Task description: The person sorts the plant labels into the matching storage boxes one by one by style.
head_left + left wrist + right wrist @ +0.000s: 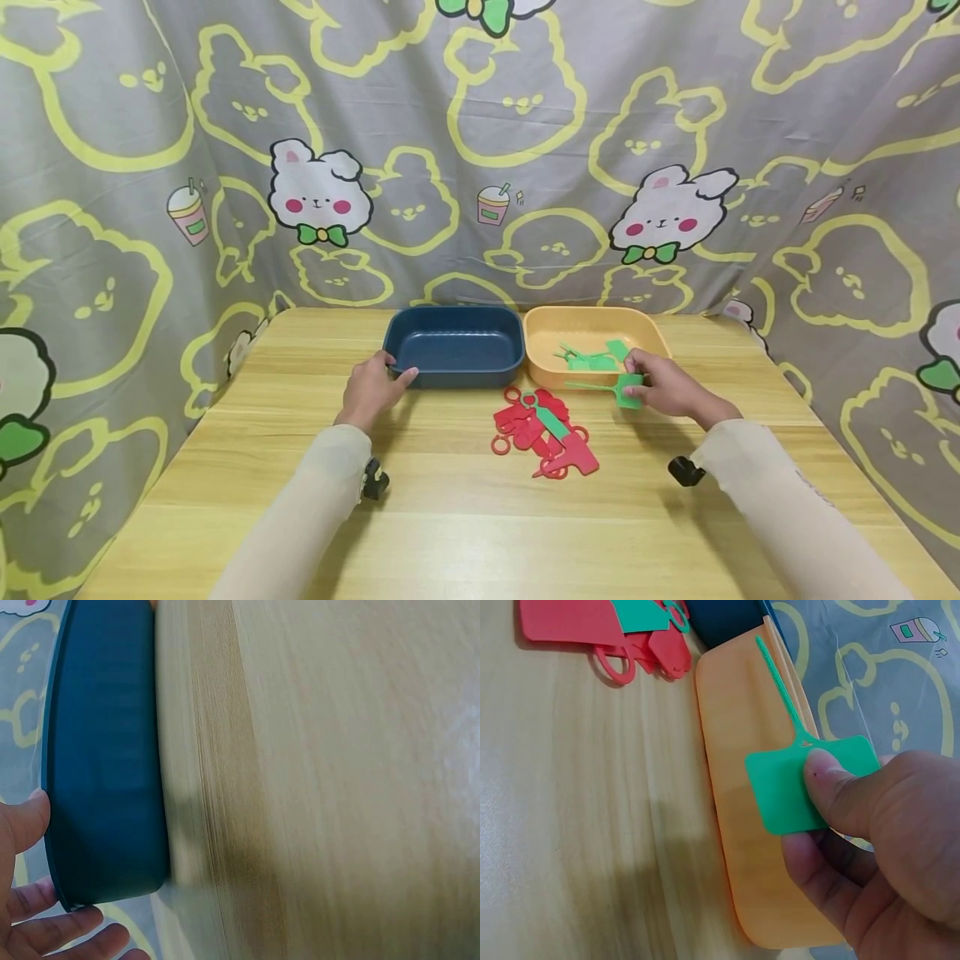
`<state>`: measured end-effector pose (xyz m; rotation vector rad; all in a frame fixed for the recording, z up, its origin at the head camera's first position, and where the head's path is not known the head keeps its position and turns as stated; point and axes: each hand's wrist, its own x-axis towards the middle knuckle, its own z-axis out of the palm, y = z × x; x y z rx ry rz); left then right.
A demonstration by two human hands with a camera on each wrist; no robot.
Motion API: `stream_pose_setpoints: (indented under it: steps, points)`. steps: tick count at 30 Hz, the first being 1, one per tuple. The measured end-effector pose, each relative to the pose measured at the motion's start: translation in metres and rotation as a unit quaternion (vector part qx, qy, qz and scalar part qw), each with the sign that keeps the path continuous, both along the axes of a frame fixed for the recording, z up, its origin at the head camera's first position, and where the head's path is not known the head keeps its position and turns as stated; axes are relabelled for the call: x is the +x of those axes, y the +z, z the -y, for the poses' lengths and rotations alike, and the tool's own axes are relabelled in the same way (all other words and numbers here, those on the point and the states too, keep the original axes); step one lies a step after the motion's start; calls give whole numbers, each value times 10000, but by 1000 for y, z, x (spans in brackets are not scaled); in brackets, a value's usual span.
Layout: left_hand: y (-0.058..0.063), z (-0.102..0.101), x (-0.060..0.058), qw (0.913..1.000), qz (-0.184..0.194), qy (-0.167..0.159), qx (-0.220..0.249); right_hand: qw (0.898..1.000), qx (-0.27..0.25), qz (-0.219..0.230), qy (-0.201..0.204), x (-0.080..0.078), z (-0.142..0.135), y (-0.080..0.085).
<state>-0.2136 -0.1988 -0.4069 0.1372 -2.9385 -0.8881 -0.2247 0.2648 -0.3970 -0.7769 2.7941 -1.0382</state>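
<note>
Green tag [776,787], tail [781,685] leftward

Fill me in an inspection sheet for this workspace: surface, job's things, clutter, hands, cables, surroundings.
Surface: wood-grain table.
Job's things: blue bin beside an orange bin that holds green pieces.
Clutter: red pieces overlap in a heap before the bins, with a hook-ended green piece among them.
Left hand: holds the blue bin's near left corner.
Right hand: pinches a thin-handled green piece at the orange bin's near side.
Cables: nothing seen.
Surroundings: grey curtain with yellow animal outlines behind the table; dark devices at both wrists.
</note>
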Motion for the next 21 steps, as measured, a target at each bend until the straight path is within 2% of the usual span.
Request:
stream_pose_setpoints:
  steps: [13,21]
  points:
    - [0,1,-1,10000,-51,-20,5,9996,35,-261,-34,-5,2,7]
    - [0,0,0,10000,-10,-17,46,9996,41,-275,-16,-6,4,14]
